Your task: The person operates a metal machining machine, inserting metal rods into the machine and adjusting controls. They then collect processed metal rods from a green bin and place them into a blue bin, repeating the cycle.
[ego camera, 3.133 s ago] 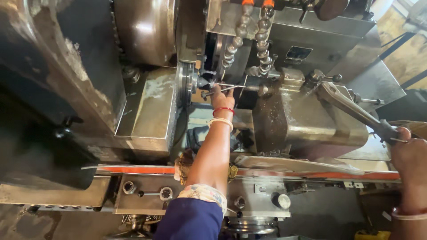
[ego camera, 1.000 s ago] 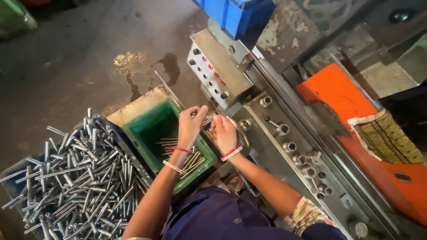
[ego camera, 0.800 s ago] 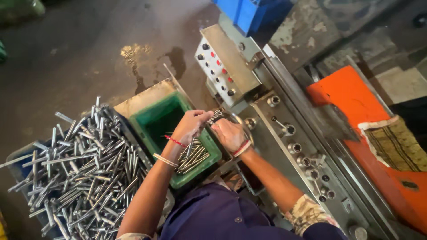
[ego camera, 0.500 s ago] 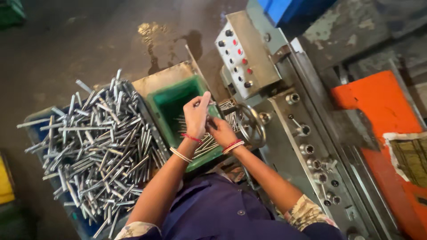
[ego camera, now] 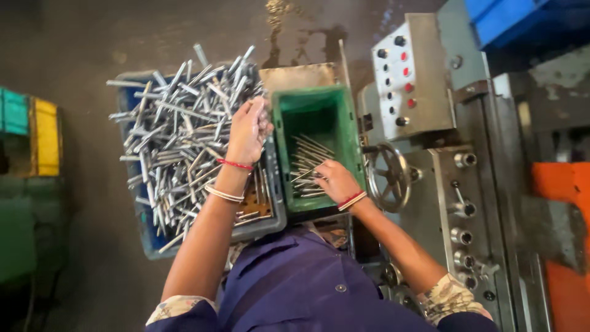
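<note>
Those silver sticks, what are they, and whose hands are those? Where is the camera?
The camera sits on the person's head and looks down, so you see their own arms. The left hand is over a blue crate heaped with metal rods. The right hand reaches into a green bin and touches the few thinner rods lying there. Whether either hand grips one, I cannot tell. To the right stands a grey machine with a button panel and a handwheel.

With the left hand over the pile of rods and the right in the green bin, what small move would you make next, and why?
Probably close the left hand on one rod from the pile: it hovers there seemingly empty, while the right hand lays a rod in the green bin.
</note>
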